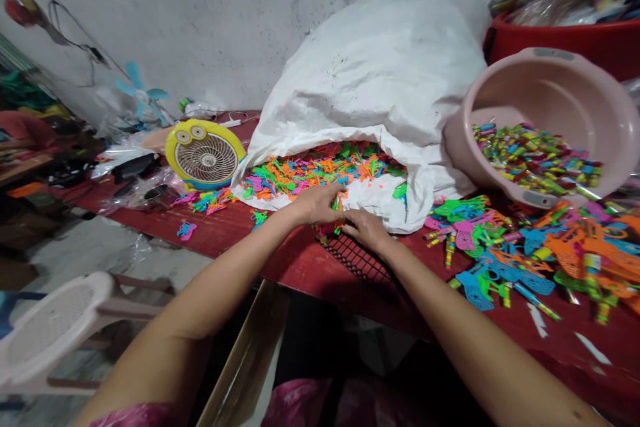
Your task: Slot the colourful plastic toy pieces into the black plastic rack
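Stretching across the middle of the frame, a red table point(295, 260) stands against a grey wall point(280, 27), with a white sack point(380, 67) slumped on it at centre, its mouth open toward the person and full of bright plastic pieces point(320, 170). At upper right, a red tub point(590, 47) holds bagged goods, and in front of it a pink basin point(530, 87) tilts toward the table, with small striped parts point(537, 157) lying inside. Below the basin, at right, spreads a loose heap of orange, blue and green toys point(545, 260). Left of the sack sits a yellow fan point(205, 153) with cartoon eyes, and at lower left stands a white plastic stool point(50, 327). A cardboard box point(245, 353) shows at bottom centre, under the table edge. At centre, the left hand point(317, 205) and right hand point(367, 228) meet at the sack's lip, bent downward around a small clump of pieces point(327, 223), which sits between them just above a black mesh point(357, 257); the fingers are partly hidden, so whether they are grasping the clump or only resting on it cannot be told. Stray pieces point(186, 230) lie on the table left of the hands
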The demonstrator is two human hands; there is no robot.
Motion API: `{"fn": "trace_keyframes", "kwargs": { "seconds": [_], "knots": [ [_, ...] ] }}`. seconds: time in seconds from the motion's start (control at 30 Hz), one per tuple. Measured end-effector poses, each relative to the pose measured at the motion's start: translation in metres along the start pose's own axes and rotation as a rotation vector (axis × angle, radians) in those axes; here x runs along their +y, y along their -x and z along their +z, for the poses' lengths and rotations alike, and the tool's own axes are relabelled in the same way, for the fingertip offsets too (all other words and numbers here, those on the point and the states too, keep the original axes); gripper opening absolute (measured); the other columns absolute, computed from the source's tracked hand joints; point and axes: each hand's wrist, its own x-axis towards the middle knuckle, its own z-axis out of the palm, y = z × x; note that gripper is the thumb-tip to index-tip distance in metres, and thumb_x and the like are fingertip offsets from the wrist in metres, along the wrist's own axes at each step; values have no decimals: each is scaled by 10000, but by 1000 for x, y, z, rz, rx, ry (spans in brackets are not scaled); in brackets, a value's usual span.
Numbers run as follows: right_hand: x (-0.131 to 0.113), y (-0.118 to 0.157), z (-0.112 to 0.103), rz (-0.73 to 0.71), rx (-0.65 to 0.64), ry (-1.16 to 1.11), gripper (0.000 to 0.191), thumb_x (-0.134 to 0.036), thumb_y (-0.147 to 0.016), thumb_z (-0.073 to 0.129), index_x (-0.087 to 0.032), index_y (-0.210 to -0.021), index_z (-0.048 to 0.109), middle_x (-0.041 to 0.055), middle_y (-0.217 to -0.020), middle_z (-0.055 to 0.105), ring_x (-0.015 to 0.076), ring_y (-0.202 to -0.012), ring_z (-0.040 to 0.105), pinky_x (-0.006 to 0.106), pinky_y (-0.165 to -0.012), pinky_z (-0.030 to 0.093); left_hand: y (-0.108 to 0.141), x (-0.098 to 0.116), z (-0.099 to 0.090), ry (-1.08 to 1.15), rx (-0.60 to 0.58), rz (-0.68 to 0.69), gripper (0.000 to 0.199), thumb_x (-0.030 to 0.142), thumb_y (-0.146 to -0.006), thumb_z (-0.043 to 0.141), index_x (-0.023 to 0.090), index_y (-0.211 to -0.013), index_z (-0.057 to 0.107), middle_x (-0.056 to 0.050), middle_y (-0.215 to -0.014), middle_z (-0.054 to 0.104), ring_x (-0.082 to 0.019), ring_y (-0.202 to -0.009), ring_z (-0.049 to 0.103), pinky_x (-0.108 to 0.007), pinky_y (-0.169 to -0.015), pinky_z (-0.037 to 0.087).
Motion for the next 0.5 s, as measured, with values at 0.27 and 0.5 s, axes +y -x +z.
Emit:
{"fn": "trace_keyframes", "kwargs": {
  "seconds": [0.27, 0.5],
  "knots": [
    [-18, 49, -22, -53, 156, -111, 322, -209, -918, 558, -151, -1232, 594, 135, -1147, 641, 239, -1032, 609, 356, -883, 476, -2, 1, 10, 136, 48, -31, 639, 357, -785, 643, 197, -1380, 472, -98, -1246, 661, -276, -1080, 646, -355, -899, 515],
    [29, 181, -98, 212, 429, -34, 260, -375, -963, 518, -227, -1113, 672, 64, -1021, 714, 218, -900, 674, 342, -793, 512, -4, 2, 9, 144, 46, -76, 615, 340, -751, 646, 208, -1335, 504, -95, -1111, 679, -276, -971, 649, -349, -807, 507]
  ]
}}
